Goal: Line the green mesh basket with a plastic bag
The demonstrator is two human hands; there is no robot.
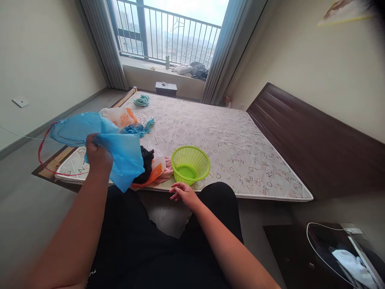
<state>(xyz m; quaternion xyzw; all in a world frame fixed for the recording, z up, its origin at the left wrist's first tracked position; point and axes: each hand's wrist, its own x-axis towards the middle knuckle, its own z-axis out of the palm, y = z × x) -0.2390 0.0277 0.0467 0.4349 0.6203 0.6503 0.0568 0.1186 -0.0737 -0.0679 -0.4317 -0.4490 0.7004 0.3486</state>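
My left hand [98, 154] is closed round a light blue plastic bag [124, 154], which spreads out on both sides of my fist. A red drawstring loops out from the bag's left end. My right hand [184, 194] holds nothing; its fingers are loosely stretched out and apart, just in front of the green plastic basket [191, 165]. That basket stands upright near the mattress edge, with nothing visible inside. Between the blue bag and the basket lie a black plastic bag [146, 162], a white and orange bag [155, 170] and some pink cloth [166, 171].
The patterned mattress [240, 156] lies on a bed frame with a dark headboard [315, 124]. Farther back on it are another orange-printed bag [120, 116], a crumpled blue bag [136, 128] and a teal coiled cloth [141, 100]. A dark nightstand [288, 249] stands at the right.
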